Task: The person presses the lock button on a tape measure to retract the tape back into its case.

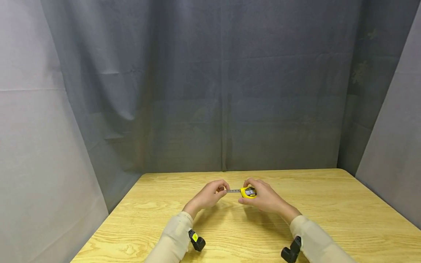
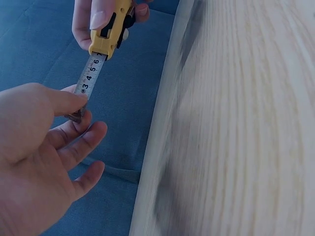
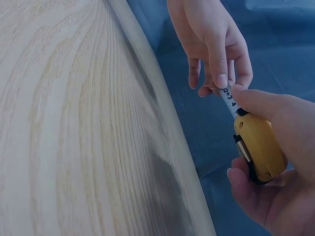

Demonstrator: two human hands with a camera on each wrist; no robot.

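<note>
Two hands at lower centre of frame, above desk (image 1: pixel 329 204) | right hand (image 1: pixel 264 199) grips yellow tape measure (image 1: pixel 248 192) | left hand (image 1: pixel 208 195) pinches tape blade (image 1: pixel 234 190) end, pulled out a little

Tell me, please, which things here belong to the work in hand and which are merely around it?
In use: tape measure, gripped by right hand; its blade, end pinched by left hand.
Around: wooden table; grey backdrop.
</note>
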